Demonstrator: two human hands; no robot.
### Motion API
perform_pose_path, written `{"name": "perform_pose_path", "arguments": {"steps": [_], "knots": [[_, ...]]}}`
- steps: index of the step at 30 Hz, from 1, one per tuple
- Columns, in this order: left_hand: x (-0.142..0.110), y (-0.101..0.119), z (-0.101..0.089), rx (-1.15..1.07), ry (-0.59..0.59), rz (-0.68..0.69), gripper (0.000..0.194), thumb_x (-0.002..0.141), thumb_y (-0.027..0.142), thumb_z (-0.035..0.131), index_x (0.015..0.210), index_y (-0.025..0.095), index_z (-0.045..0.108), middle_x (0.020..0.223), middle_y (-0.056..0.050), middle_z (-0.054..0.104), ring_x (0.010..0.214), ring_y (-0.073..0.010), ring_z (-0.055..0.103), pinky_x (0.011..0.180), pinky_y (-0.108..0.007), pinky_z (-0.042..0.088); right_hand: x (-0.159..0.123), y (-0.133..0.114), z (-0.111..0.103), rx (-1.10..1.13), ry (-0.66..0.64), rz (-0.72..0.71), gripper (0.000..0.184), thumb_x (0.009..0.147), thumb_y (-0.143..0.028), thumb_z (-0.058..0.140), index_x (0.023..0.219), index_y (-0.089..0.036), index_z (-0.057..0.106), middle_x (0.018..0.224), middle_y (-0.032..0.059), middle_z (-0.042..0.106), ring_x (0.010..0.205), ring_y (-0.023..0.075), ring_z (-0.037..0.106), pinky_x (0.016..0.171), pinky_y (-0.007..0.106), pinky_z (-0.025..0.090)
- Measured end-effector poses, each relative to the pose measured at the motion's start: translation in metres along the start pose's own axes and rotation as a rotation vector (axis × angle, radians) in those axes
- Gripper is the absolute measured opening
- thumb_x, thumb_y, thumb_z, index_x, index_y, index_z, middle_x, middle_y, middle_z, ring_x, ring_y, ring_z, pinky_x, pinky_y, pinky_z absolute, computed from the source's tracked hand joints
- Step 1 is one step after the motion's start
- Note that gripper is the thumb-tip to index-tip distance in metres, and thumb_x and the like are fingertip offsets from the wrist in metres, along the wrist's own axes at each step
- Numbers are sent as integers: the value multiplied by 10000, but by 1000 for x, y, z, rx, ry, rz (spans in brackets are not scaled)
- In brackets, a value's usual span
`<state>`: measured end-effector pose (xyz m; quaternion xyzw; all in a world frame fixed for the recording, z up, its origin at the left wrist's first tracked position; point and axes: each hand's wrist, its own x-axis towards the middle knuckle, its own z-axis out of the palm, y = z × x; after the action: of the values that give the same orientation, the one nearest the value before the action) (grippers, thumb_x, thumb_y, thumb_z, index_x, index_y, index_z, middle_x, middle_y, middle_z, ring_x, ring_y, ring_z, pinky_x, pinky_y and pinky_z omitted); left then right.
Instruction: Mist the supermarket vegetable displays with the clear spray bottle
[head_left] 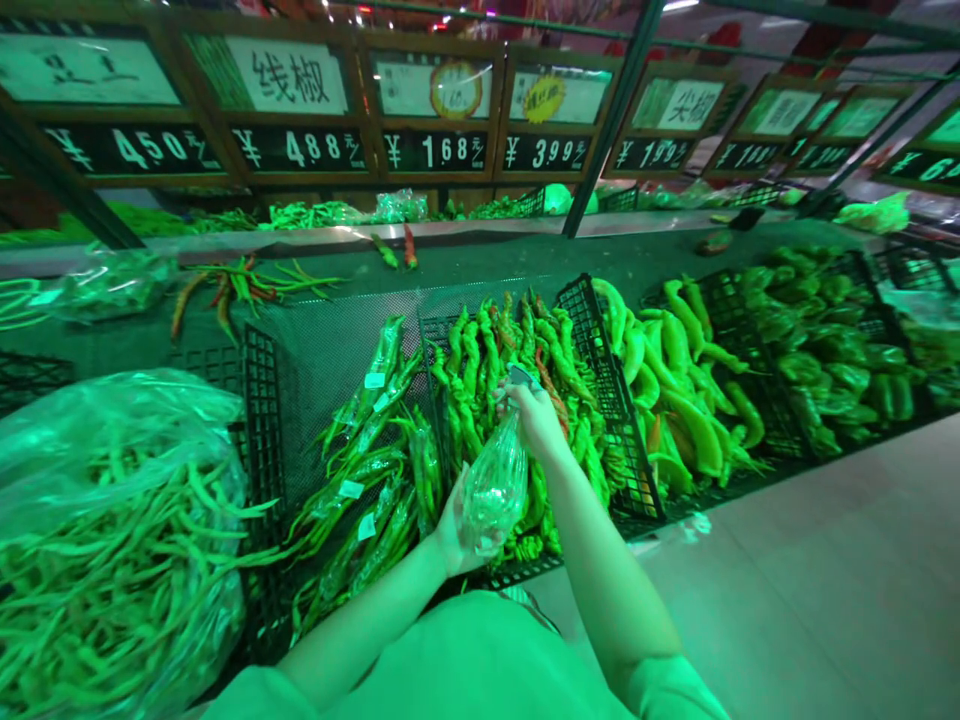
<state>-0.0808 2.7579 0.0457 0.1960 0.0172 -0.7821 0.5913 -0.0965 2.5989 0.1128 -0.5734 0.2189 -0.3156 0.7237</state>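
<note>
A clear plastic bag (496, 490) hangs in front of me, its neck gathered and its lower part bulging. What lies inside is hard to make out through the glare. My right hand (536, 415) is closed around the gathered neck, with a small dark piece (523, 377) showing at its fingertips. Cupped against the bag's lower left side is my left hand (454, 530), its fingers partly hidden behind the plastic. Both hands are above a black crate of wrinkled green peppers (469, 385), with a few red ones among them.
Left of the crate lie bagged long peppers (375, 465) with white labels. Farther left is a large plastic bag of long beans (112, 560). Crates of pale peppers (675, 390) and green bell peppers (825, 350) stand to the right. Price signs (292, 110) hang above.
</note>
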Motion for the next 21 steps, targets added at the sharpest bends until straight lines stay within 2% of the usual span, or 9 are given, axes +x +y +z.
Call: {"name": "perform_pose_path", "arguments": {"steps": [3,7,11,16,21], "knots": [[2,0,6,57,8,48,674,613,640,172,938,131,469,601,-37,538,382,-65,439,314,-131,204,-1,-8,-10,-31,56,-32,237,642,-269,427,851,-177,491,736,11,554,531,88,475,483,211,376],[4,-10,13,143,44,63,647,632,620,169,967,144,452,606,-30,535,380,-55,426,320,-128,209,-15,-19,-20,7,85,-40,227,632,-244,411,839,-195,492,754,0,554,579,102,501,527,234,408],[6,-28,17,194,53,17,653,627,627,140,859,127,491,589,-37,531,372,-54,403,329,-135,216,-35,-25,-28,19,117,-3,212,620,-221,408,810,-192,497,764,-1,556,632,118,517,573,254,427],[7,-51,11,183,42,-28,647,636,618,119,874,134,475,574,-33,529,368,-60,395,339,-141,215,-53,-19,-43,43,122,-17,211,627,-214,402,815,-187,493,776,3,549,631,119,516,579,256,429],[7,-71,11,140,51,-55,661,633,624,134,893,112,459,596,-31,526,412,-69,428,365,-154,251,-69,-9,-56,-54,152,20,184,624,-227,414,776,-182,509,688,-9,546,538,93,490,480,210,405]]}}
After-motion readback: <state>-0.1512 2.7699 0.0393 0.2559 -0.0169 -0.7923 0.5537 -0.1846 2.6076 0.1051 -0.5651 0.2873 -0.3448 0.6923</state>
